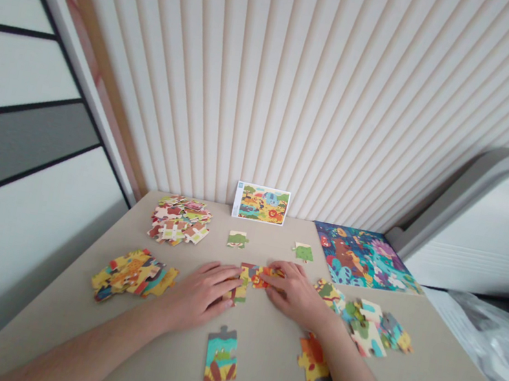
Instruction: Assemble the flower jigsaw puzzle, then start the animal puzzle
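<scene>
Near the middle of the table both hands rest on a small cluster of jigsaw puzzle pieces. My left hand [199, 294] is closed on a yellow and green puzzle piece [240, 293], fingers over its left side and thumb below. My right hand [296, 293] is closed on an orange and red puzzle piece [261, 277], its fingertips partly covering it. How tightly these pieces fit together is hidden by the fingers. A teal and yellow piece [221, 357] lies alone nearer to me. Under my right forearm, an orange and yellow piece [314, 360] is partly covered.
A picture card [262, 204] leans on the pleated wall. Two green pieces, one left [236, 239] and one right [304, 252], lie before it. Piece piles lie at back left [178, 222], front left [133, 277] and right [366, 325]. A dark blue picture sheet [365, 259] lies back right.
</scene>
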Demonstrator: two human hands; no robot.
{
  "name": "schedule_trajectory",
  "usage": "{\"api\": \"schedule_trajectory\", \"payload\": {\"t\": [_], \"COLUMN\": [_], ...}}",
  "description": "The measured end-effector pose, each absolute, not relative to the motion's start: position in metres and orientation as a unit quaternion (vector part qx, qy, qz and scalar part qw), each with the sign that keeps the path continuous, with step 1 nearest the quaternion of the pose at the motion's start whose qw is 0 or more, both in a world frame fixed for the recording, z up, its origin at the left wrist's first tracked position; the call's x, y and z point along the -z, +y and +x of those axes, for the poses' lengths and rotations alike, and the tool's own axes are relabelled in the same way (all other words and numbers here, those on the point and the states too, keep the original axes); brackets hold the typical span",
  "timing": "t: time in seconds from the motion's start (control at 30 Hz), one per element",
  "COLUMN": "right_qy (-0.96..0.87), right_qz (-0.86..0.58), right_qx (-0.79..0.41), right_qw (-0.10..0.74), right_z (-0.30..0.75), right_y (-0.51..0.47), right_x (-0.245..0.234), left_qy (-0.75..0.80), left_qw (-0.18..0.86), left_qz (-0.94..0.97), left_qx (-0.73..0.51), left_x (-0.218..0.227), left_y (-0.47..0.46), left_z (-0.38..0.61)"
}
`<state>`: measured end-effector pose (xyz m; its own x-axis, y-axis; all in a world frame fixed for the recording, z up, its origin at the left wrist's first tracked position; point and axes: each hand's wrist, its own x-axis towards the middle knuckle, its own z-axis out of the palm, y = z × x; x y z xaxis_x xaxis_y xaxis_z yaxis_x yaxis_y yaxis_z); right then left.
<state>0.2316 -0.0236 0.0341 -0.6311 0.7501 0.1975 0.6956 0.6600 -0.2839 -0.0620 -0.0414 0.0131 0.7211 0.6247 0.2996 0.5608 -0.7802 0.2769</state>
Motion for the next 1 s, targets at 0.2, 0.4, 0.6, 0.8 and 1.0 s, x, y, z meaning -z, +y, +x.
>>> {"api": "schedule_trajectory", "payload": {"t": [0.2, 0.4, 0.6, 0.8, 1.0], "right_qy": [-0.906, -0.915, -0.914, -0.915, -0.922], "right_qz": [-0.396, -0.371, -0.384, -0.383, -0.357], "right_qx": [-0.071, -0.075, -0.061, -0.051, -0.074], "right_qw": [0.133, 0.141, 0.118, 0.113, 0.133], "right_z": [0.2274, 0.2308, 0.2335, 0.2288, 0.2280], "right_y": [-0.0229, -0.0167, -0.0145, -0.0181, -0.0190], "right_x": [-0.0397, -0.0334, -0.0314, -0.0356, -0.0377], "left_qy": [0.321, 0.318, 0.328, 0.334, 0.329], "left_qw": [0.082, 0.081, 0.084, 0.096, 0.103], "left_qz": [0.923, 0.923, 0.921, 0.919, 0.917], "left_qx": [-0.194, -0.200, -0.194, -0.188, -0.200], "left_x": [-0.0103, -0.0124, -0.0137, -0.0146, -0.0135], "left_y": [-0.0414, -0.0416, -0.0427, -0.0437, -0.0427], "left_z": [-0.0622, -0.0607, -0.0618, -0.0616, -0.0614]}}
